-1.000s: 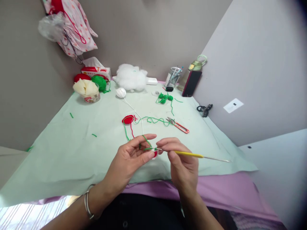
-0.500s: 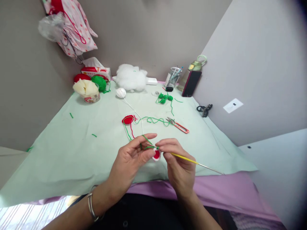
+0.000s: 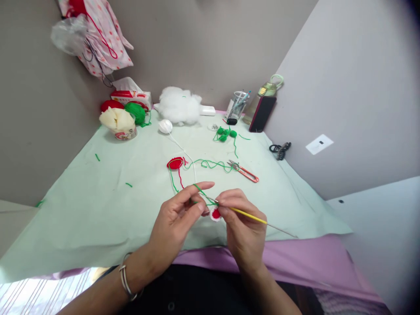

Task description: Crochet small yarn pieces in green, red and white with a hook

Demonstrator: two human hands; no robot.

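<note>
Small red-and-white crochet piece sits lower centre of frame, pinched in the left hand fingertips, green yarn running over that forefinger; right hand is closed around the yellow crochet hook, whose tip is at the piece between the two hands. Risk as I judge it: the loop could slip off the hook tip or the yarn go slack if the pinch loosens. Red snips and red crocheted disc lie above on the green worktop.

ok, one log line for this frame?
left hand: pinches small red-and-white crochet piece, green yarn strand over finger | right hand: grips yellow-handled crochet hook
</note>
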